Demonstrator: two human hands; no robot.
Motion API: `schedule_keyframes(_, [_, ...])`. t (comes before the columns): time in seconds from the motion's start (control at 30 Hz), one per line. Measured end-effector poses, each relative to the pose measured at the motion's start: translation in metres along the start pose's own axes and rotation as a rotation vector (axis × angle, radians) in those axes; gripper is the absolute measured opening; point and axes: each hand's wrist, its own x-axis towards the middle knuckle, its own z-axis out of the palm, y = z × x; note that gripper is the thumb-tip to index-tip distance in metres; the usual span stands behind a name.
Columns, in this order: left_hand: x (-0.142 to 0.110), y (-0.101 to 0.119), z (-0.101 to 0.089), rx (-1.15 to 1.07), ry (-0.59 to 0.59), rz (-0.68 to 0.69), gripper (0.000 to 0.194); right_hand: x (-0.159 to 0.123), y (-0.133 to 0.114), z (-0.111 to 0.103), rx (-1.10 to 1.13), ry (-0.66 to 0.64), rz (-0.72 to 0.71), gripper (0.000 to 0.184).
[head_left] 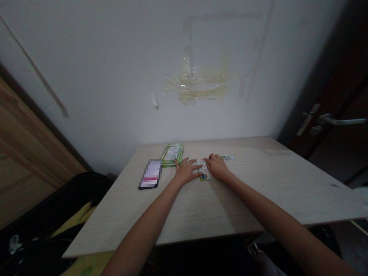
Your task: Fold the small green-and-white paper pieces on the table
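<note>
A small flat green-and-white printed packet [203, 174] lies on the pale wooden table [189, 214], between my two hands. My left hand [186, 172] rests on the tabletop with its fingers spread, and its fingertips touch the packet's left edge. Over the packet's upper right side, my right hand [217, 168] has its fingers bent and drawn together on it. A narrow strip of similar printed material [228, 157] sticks out to the right behind my right hand; whether it joins the packet is hidden.
A stack of green-and-white packets [172, 153] sits at the table's back left. In front of it lies a phone [151, 174] with a blurred screen. Behind the table stands a wall [115, 76] with tape remnants. To the right is a dark door with a metal handle [342, 121].
</note>
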Motion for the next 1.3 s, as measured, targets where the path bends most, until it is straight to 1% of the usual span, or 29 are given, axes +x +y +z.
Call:
schedule_keyframes(0.2, [-0.001, -0.001, 0.001, 0.007, 0.009, -0.009, 0.046, -0.002, 0.001, 0.004, 0.03, 0.025, 0.033, 0.037])
schedule_keyframes(0.43, [-0.003, 0.002, 0.001, -0.001, 0.034, -0.008, 0.044, -0.003, 0.007, 0.006, 0.081, 0.027, 0.024, 0.04])
schedule_keyframes(0.63, [-0.003, 0.002, -0.003, -0.051, 0.011, 0.02, 0.045, -0.004, 0.016, 0.007, 0.216, 0.034, -0.05, 0.03])
schedule_keyframes(0.7, [-0.003, 0.002, -0.003, -0.065, 0.002, 0.029, 0.045, -0.003, 0.018, 0.009, 0.244, 0.046, -0.054, 0.028])
schedule_keyframes(0.9, [-0.001, 0.001, -0.005, -0.054, -0.03, 0.014, 0.048, 0.002, 0.018, 0.011, 0.24, 0.07, 0.024, 0.025])
schedule_keyframes(1.03, [0.001, -0.001, -0.005, -0.063, -0.041, 0.03, 0.047, 0.005, 0.015, 0.008, 0.23, 0.059, 0.065, 0.024])
schedule_keyframes(1.3, [0.003, -0.005, -0.004, -0.055, -0.068, 0.022, 0.05, 0.007, 0.013, -0.003, 0.215, 0.005, 0.047, 0.023])
